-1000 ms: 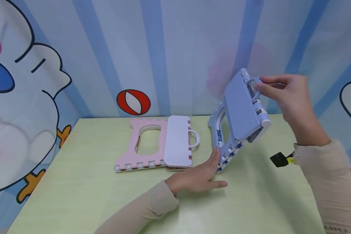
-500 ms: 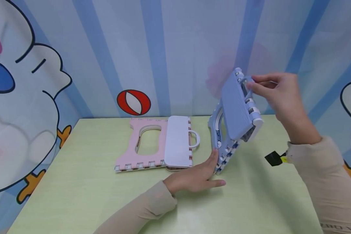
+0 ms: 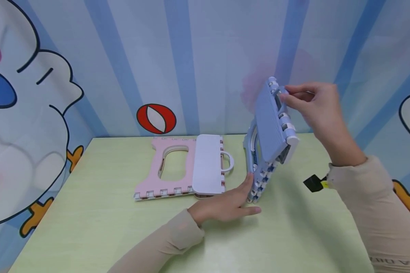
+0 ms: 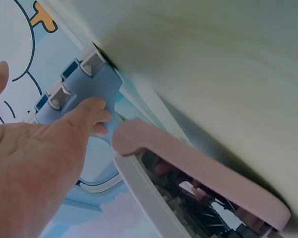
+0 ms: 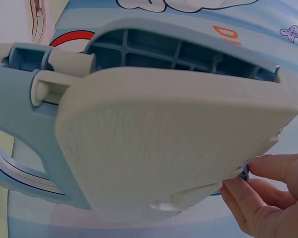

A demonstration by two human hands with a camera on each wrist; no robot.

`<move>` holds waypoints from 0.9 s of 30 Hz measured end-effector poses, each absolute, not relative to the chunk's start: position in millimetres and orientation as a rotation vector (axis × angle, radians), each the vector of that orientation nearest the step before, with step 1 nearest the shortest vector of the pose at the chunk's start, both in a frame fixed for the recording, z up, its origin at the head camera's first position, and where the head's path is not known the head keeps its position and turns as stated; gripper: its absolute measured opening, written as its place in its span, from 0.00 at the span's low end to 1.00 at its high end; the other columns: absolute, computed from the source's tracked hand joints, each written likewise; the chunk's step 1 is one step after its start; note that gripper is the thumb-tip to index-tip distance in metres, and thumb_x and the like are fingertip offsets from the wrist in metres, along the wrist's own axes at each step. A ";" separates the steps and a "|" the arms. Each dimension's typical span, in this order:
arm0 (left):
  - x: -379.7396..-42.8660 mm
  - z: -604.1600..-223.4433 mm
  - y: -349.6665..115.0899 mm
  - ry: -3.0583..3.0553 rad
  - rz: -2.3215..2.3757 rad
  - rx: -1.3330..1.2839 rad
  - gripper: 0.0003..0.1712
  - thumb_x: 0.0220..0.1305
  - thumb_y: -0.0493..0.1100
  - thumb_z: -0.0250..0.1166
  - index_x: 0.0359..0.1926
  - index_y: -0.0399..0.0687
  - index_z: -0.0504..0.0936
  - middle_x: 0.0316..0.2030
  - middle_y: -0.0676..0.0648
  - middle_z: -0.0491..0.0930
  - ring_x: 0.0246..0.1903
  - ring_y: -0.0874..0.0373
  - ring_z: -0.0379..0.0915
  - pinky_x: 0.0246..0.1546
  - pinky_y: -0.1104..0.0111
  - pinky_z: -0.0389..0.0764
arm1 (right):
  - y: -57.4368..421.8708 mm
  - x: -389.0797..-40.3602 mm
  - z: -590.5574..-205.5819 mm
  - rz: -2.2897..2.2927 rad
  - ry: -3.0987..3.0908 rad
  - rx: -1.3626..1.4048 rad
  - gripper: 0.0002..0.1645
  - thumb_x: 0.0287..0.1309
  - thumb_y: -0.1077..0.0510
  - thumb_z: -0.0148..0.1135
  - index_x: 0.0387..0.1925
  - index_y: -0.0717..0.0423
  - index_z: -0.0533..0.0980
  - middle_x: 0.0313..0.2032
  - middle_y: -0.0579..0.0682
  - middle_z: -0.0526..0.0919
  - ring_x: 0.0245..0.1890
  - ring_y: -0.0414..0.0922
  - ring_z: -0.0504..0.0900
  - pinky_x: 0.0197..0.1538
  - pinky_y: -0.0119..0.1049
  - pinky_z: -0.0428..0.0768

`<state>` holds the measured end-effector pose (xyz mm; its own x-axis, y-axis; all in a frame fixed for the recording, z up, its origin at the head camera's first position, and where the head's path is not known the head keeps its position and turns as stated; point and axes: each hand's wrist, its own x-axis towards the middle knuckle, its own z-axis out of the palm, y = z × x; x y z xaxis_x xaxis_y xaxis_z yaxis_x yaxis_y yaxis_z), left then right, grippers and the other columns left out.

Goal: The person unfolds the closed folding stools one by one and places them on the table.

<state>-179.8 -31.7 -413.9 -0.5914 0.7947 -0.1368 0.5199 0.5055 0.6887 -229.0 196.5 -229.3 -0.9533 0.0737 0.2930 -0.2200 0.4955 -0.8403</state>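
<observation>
A blue and white folding step stool (image 3: pixel 271 125), mostly folded, stands tilted on its leg end at the right of the table in the head view. Its loop handle is at the top, and my right hand (image 3: pixel 316 104) pinches that handle between thumb and fingers. Low on the stool's near left side, my left hand (image 3: pixel 229 203) rests with straight fingers against the leg panel. The left wrist view shows those fingertips on the blue panel (image 4: pixel 94 91). From the right wrist camera, the white underside (image 5: pixel 174 139) of the stool fills the middle, beside my pinching fingers (image 5: pixel 273 198).
A pink and white folding stool (image 3: pixel 208 165) lies folded flat on the pale green table (image 3: pixel 99 212), just left of the blue one, its handle pointing right. Behind the table rises a striped blue backdrop (image 3: pixel 208 57) with cartoon figures. A black tag (image 3: pixel 313 183) hangs at my right cuff.
My right hand has moved left with the handle, bringing the blue stool's top more upright. My left hand has shifted slightly left, still against its side. The pink stool has stayed put.
</observation>
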 end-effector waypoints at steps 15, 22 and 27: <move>-187.5 -407.1 -41.4 2.320 0.876 1.082 0.53 0.75 0.60 0.53 0.78 0.44 0.28 0.78 0.46 0.26 0.75 0.58 0.27 0.73 0.65 0.41 | 176.4 -230.3 -229.2 1.323 -2.481 0.184 0.24 0.62 0.49 0.68 0.55 0.58 0.81 0.48 0.53 0.83 0.43 0.40 0.79 0.34 0.25 0.76; -188.5 -403.7 -44.4 2.379 0.816 1.108 0.51 0.75 0.60 0.54 0.78 0.41 0.33 0.78 0.44 0.30 0.76 0.56 0.30 0.73 0.65 0.44 | 167.9 -229.6 -228.9 1.186 -2.499 0.237 0.22 0.65 0.51 0.65 0.55 0.60 0.81 0.50 0.57 0.82 0.48 0.50 0.81 0.35 0.22 0.74; -189.8 -401.2 -45.8 2.487 0.756 1.138 0.46 0.75 0.58 0.54 0.78 0.38 0.43 0.78 0.43 0.40 0.75 0.56 0.40 0.72 0.65 0.51 | 165.0 -229.8 -229.8 1.136 -2.492 0.275 0.22 0.65 0.50 0.65 0.54 0.60 0.81 0.50 0.58 0.81 0.48 0.52 0.82 0.34 0.21 0.74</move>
<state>-189.8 -45.8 -401.2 -0.6396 0.7668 -0.0540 0.6071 0.5471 0.5763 -229.8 165.0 -229.8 -0.9062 -0.0174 0.4225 -0.3304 0.6529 -0.6816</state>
